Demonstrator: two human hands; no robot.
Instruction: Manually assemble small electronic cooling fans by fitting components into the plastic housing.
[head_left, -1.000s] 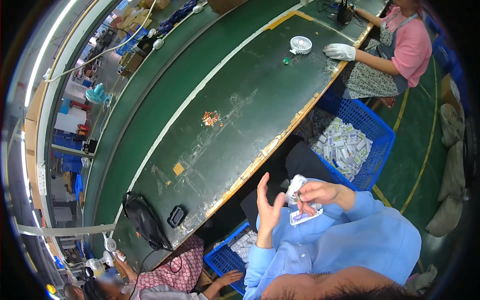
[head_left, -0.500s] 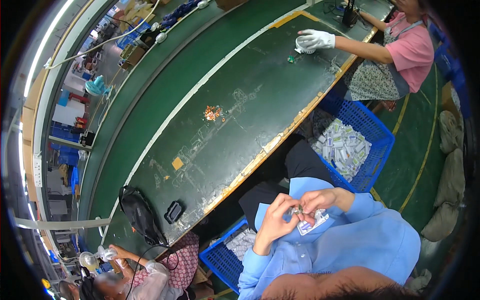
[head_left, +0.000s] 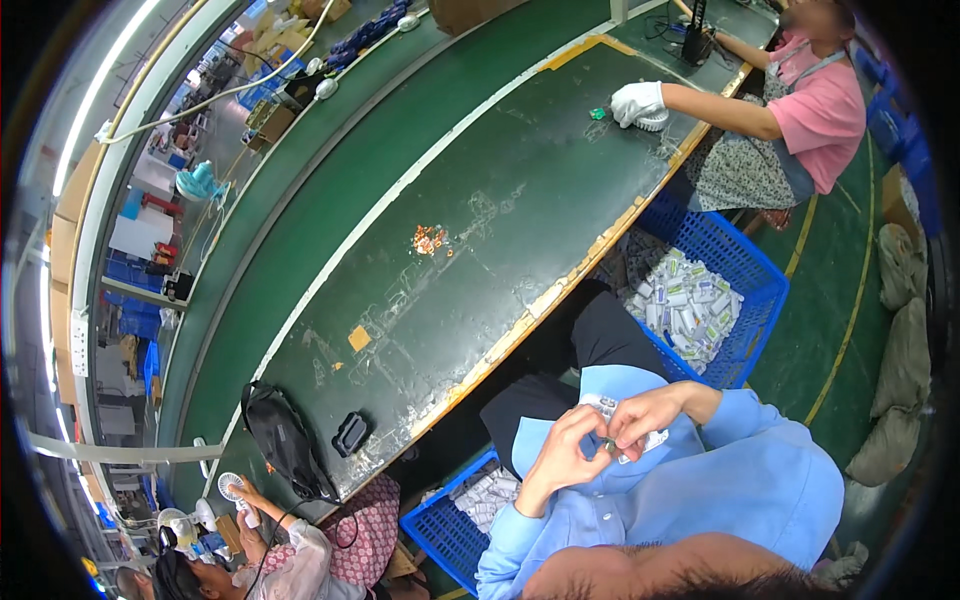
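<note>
My left hand (head_left: 566,452) and my right hand (head_left: 648,414) meet over my lap, each with its fingers closed in a pinch. Between their fingertips is a small greyish-green piece (head_left: 609,445), too small and too covered to name. A white piece with printed marks (head_left: 652,440) shows below my right hand, and another white, marked patch (head_left: 603,404) shows above it. My fingers hide the middle, so I cannot tell whether these are one thing or whether I hold them.
A blue basket of white battery-like packs (head_left: 755,340) stands right of my legs, another blue basket (head_left: 432,520) left. A green worktable (head_left: 400,300) holds a black bag (head_left: 285,440), a black tray (head_left: 350,430) and orange bits (head_left: 428,239). Co-workers handle fans at both ends.
My hands have shifted slightly, fingertips closer together; the white piece is now more covered. The far co-worker's gloved hand has moved right and down with a white fan part. The left co-worker's fan has turned.
</note>
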